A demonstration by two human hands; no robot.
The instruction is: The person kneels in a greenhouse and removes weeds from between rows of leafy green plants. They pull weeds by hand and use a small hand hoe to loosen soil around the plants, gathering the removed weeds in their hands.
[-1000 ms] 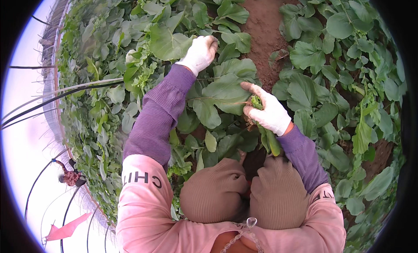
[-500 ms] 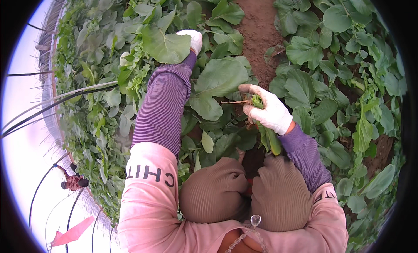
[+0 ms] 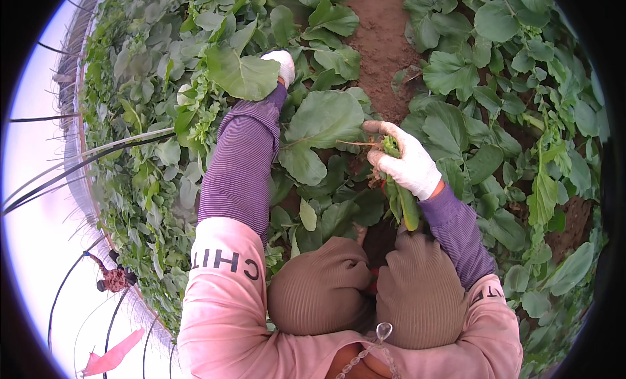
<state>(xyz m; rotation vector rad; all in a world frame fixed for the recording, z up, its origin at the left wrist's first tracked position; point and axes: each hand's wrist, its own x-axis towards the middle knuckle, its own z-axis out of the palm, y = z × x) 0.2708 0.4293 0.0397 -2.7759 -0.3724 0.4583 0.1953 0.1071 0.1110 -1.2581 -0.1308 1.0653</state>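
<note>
My left hand (image 3: 282,66), in a white glove, reaches far forward among broad green leaves. One large leaf (image 3: 246,76) covers part of it, and its fingers are hidden. My right hand (image 3: 411,161), gloved in white with soil-stained fingertips, is closed round a small bunch of uprooted green plants (image 3: 402,205). Thin brown roots (image 3: 360,143) stick out of the bunch toward the left, and its leaves hang down toward my knees. A lobed leaf (image 3: 324,120) spreads between my two hands.
Dense leafy rows grow on both sides, with a reddish soil strip (image 3: 385,53) between them. My bent knees (image 3: 319,284) are close below my hands. Dark hoops and cables (image 3: 117,145) run along the left, where a distant person (image 3: 116,279) and a pink cloth (image 3: 116,354) show.
My left hand appears slightly lower and further left, along with the nearby leaves. My right hand still holds the bunch, its fingers shifted a little.
</note>
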